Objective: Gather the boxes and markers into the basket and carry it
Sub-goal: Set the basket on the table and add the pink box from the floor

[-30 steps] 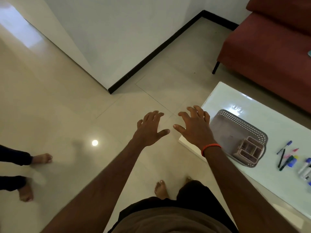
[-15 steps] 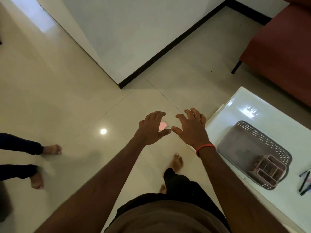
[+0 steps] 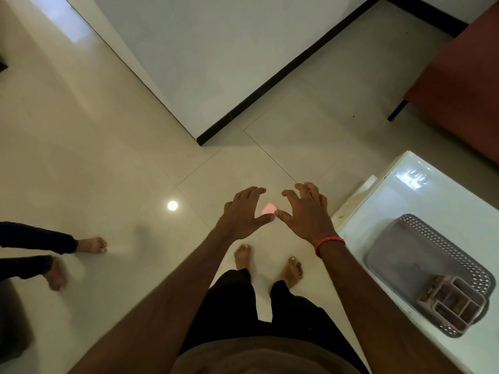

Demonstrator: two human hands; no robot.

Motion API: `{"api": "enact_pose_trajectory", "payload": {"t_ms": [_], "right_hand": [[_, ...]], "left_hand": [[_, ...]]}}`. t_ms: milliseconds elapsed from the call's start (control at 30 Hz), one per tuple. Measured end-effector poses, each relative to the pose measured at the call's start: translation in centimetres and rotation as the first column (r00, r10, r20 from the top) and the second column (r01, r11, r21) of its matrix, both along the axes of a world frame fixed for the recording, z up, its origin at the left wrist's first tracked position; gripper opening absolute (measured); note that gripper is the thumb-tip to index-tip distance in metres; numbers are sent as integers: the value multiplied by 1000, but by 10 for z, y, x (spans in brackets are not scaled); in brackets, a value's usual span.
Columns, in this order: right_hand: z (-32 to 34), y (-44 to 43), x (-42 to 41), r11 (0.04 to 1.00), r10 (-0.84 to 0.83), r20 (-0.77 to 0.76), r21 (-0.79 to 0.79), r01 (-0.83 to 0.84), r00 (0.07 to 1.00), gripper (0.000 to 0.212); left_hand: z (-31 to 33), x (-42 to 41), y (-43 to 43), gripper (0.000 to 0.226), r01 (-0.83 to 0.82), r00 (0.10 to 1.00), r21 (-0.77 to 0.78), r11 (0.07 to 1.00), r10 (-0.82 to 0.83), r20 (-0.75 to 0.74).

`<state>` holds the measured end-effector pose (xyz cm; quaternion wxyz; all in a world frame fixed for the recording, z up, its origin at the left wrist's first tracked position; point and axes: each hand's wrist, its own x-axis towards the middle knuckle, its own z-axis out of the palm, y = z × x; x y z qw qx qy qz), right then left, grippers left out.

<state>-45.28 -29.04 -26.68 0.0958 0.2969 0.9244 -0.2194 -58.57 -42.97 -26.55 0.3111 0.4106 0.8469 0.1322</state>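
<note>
My left hand (image 3: 243, 213) and my right hand (image 3: 306, 211) are stretched out side by side over the floor, fingers spread, holding nothing. A red band circles my right wrist. Between my thumbs a small pink object (image 3: 268, 209) lies on the tiles below. The grey perforated basket (image 3: 405, 252) rests on the white table (image 3: 421, 190) to my right, with a small pink divided box (image 3: 452, 299) inside its near corner. No markers are in view.
A white wall corner with black skirting (image 3: 199, 139) juts out ahead. A red sofa (image 3: 459, 85) stands at the upper right. Another person's bare feet (image 3: 90, 245) are on the floor at the left. My own feet (image 3: 293, 269) stand beside the table.
The view has swung left, so the table and basket slid to the right edge and the markers left the frame. The pink object came into sight. My hands stay spread.
</note>
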Motion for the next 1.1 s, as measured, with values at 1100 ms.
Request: {"api": "enact_pose_trajectory", "payload": {"t_ms": [1100], "right_hand": [[-514,14,-101,813,-418,185,-361,457,889,60]], "left_hand": [[-510,-133,54,89,187,947,-239,953,-110,301]]}}
